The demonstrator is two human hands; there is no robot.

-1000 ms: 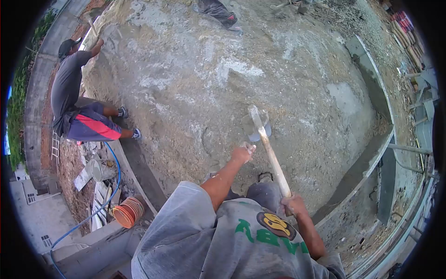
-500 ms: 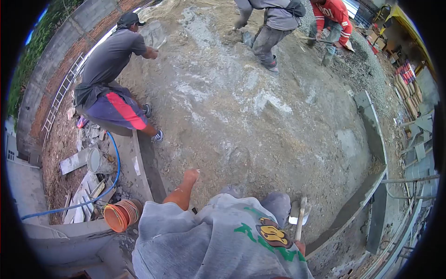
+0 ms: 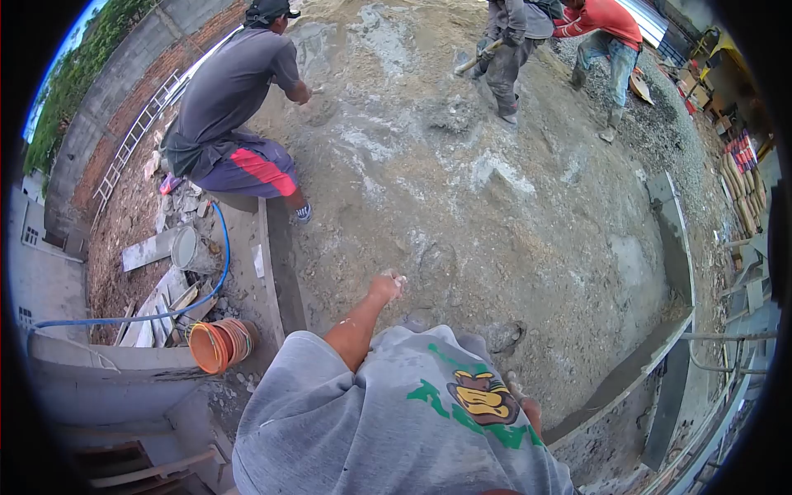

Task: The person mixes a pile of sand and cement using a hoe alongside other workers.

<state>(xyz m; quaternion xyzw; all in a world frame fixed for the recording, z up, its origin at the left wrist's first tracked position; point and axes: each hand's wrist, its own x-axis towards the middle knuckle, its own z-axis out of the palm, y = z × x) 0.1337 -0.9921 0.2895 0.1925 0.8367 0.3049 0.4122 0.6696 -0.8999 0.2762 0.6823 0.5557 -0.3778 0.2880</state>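
Outdoors, grey-brown mound [image 3: 511,231], low walls alongside, likely gravel [image 3: 660,124] beyond.

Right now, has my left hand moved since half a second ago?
Yes. Judged against the board on the left, your left hand has moved right, away from it and further over the mound.

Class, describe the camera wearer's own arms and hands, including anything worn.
A short, loose grey sleeve leaves the left forearm bare. The left hand is gloveless, with whitish marks. The shirt mostly hides the right hand.
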